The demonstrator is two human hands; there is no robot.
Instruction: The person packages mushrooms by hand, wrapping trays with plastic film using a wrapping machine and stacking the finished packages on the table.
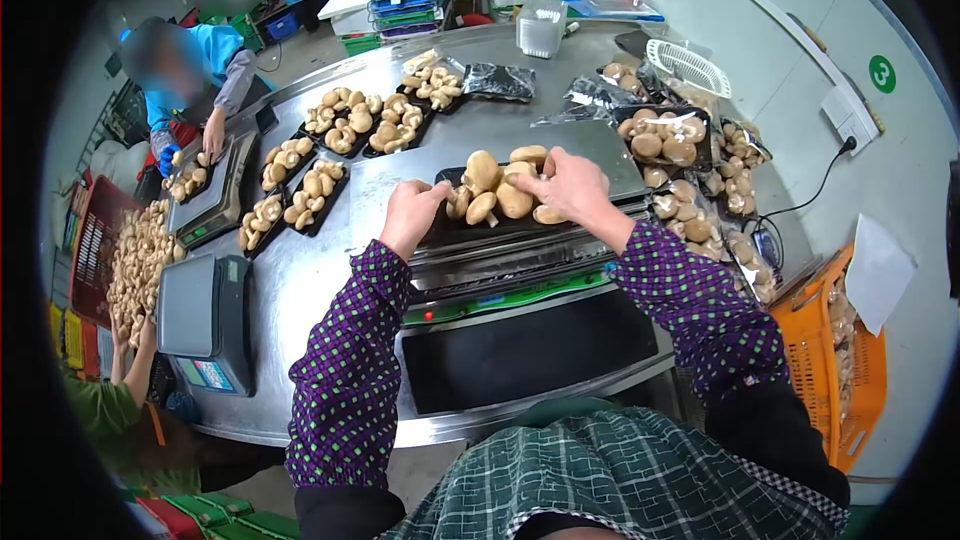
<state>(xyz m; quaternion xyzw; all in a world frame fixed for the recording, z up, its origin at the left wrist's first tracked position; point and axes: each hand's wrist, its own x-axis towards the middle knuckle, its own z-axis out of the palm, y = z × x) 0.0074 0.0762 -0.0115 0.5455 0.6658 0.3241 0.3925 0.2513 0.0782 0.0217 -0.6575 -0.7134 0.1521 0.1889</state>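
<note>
A black tray with several large brown mushrooms lies in front of me on the metal wrapping machine. At the tray's left end is my left hand, thumb and fingers pinched on its edge beside a mushroom. My right hand reaches over the right end, its fingers closed around a mushroom there; the fingertips are partly hidden. Film-wrapped mushroom packs are piled to the right of the machine.
Filled unwrapped trays stand at the back left. Two scales are on the left, with a co-worker's hands at the farther one. Another person's hands touch loose mushrooms. An orange crate stands at the right.
</note>
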